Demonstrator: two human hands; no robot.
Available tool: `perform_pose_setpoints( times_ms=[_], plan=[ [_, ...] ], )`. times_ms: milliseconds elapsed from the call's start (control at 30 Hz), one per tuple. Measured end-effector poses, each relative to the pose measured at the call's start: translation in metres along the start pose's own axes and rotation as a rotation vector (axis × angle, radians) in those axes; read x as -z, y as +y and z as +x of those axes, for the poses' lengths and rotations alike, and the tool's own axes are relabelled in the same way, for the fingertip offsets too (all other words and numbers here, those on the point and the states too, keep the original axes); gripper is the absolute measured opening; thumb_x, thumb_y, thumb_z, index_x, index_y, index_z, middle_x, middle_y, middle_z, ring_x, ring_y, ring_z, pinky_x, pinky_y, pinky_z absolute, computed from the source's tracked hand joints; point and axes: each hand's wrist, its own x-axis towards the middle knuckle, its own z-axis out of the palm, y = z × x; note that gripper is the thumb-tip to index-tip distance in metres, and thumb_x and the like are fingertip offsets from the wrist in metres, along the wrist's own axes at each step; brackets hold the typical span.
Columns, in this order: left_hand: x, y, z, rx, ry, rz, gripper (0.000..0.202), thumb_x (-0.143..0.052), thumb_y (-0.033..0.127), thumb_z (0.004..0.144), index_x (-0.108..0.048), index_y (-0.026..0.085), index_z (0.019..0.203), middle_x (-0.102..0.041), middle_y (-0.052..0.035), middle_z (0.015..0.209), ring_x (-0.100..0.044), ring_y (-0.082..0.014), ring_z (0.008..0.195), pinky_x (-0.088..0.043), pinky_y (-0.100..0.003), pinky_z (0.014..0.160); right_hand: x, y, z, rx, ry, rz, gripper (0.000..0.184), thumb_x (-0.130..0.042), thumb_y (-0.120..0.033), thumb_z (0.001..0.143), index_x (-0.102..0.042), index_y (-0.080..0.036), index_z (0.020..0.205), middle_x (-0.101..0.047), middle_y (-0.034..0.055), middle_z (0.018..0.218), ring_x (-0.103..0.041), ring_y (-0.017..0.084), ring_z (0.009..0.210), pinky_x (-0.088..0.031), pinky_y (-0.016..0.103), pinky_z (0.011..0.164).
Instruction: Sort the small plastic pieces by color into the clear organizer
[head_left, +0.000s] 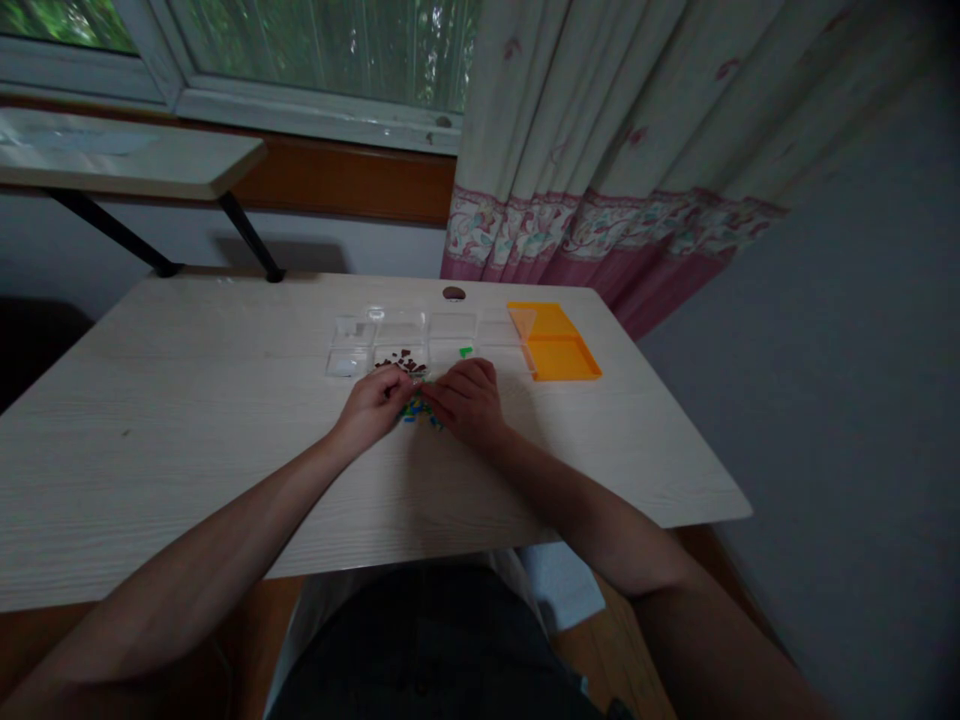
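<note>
Over a pile of small blue, green and yellow pieces (415, 408) on the table, my two hands come together. My left hand (373, 402) is closed, thumb and index finger pinched at the pile's upper edge. From the other side my right hand (470, 402) reaches in with its fingers bent and pressed together. Whatever the fingertips hold is too small to make out. Just beyond them stands a clear compartment tray (429, 345). Small dark brown pieces (403, 360) lie in one of its front compartments, and a bright green piece (466, 352) in another.
An open orange case (564, 357) lies at the tray's right end, partly under it. Behind the tray is a dark oval object (454, 294). A raised shelf (127, 155) on black legs stands at the back left, and a curtain (585, 200) hangs behind the pale table (225, 440).
</note>
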Motion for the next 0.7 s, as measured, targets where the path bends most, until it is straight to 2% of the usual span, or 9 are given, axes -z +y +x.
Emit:
perform_pose_setpoints(
  times_ms=[167,267,400,500,700],
  plan=[
    [-0.001,-0.001,-0.001,-0.012,-0.003,0.008,0.033,-0.052,0.042,0.094,-0.063,0.019,0.073,-0.058,-0.0013,0.072,-0.054,-0.0144,0.071,-0.042,-0.027,0.065,0.002,-0.002,0.002,-0.027,-0.025,-0.008,0.020,-0.055,-0.037,0.096,-0.074,-0.031,0.095,-0.070,0.0005,0.086,-0.055,0.019,0.092,-0.035,0.038,0.095],
    [0.002,-0.002,-0.001,-0.028,-0.030,0.011,0.032,-0.052,0.042,0.095,-0.070,0.019,0.080,-0.061,-0.0023,0.074,-0.057,-0.0150,0.072,-0.044,-0.028,0.067,0.002,0.010,0.003,-0.048,-0.053,-0.028,0.021,-0.055,-0.037,0.096,-0.074,-0.032,0.099,-0.071,0.0006,0.088,-0.055,0.020,0.095,-0.032,0.039,0.098],
    [0.010,-0.003,0.001,0.023,0.019,0.019,0.031,-0.050,0.040,0.096,-0.074,0.021,0.097,-0.066,-0.0030,0.080,-0.061,-0.0155,0.078,-0.046,-0.027,0.071,0.003,0.046,0.001,-0.249,0.010,-0.123,0.020,-0.056,-0.037,0.095,-0.074,-0.030,0.097,-0.071,0.0017,0.090,-0.054,0.022,0.097,-0.030,0.042,0.098],
    [0.016,-0.005,0.004,0.059,0.084,0.031,0.031,-0.050,0.039,0.096,-0.075,0.020,0.097,-0.069,-0.0033,0.082,-0.063,-0.0158,0.080,-0.048,-0.027,0.074,0.001,0.069,-0.003,-0.409,0.076,-0.162,0.019,-0.060,-0.037,0.093,-0.075,-0.027,0.094,-0.070,0.0026,0.090,-0.054,0.023,0.096,-0.032,0.041,0.093],
    [0.022,-0.012,0.007,0.074,0.101,0.056,0.032,-0.052,0.041,0.094,-0.075,0.021,0.099,-0.070,-0.0029,0.083,-0.064,-0.0161,0.081,-0.048,-0.027,0.074,-0.004,0.074,-0.006,-0.462,0.075,-0.144,0.016,-0.062,-0.034,0.091,-0.076,-0.025,0.090,-0.069,0.0042,0.094,-0.052,0.024,0.099,-0.034,0.040,0.090]
  ],
)
